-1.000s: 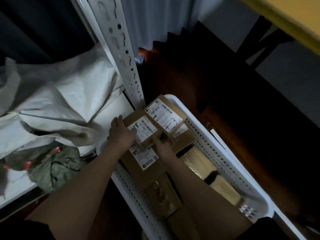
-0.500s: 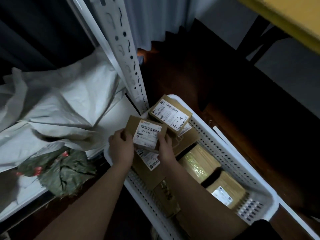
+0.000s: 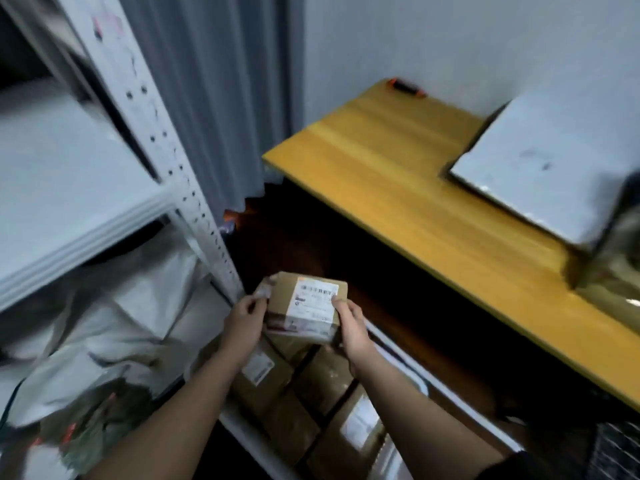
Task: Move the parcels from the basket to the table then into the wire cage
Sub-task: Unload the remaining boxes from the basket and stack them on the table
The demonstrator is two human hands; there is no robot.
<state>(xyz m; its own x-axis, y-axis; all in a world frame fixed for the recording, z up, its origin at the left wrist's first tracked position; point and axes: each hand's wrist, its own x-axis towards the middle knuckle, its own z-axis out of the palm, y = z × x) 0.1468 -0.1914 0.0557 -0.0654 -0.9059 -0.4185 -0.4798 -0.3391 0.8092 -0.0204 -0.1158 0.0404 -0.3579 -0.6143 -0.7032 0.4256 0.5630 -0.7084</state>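
A small brown cardboard parcel [image 3: 304, 303] with a white barcode label hangs in the air above the white basket [image 3: 398, 344]. My left hand [image 3: 244, 322] grips its left side and my right hand [image 3: 353, 327] grips its right side. Several more brown parcels [image 3: 277, 393] lie packed in the basket under my forearms. The yellow wooden table [image 3: 398, 188] stretches across the right, higher than the parcel. A patch of wire mesh [image 3: 620, 452] shows at the bottom right corner.
A white metal shelf rack [image 3: 180, 174] with a perforated post stands on the left, with crumpled white wrapping [image 3: 114, 306] on its lower shelf. A large grey flat box [image 3: 554, 168] lies on the table's far right. A grey curtain [image 3: 214, 81] hangs behind.
Both hands have lifted the labelled parcel up out of the basket. My view has swung up and right, bringing the table top into sight.
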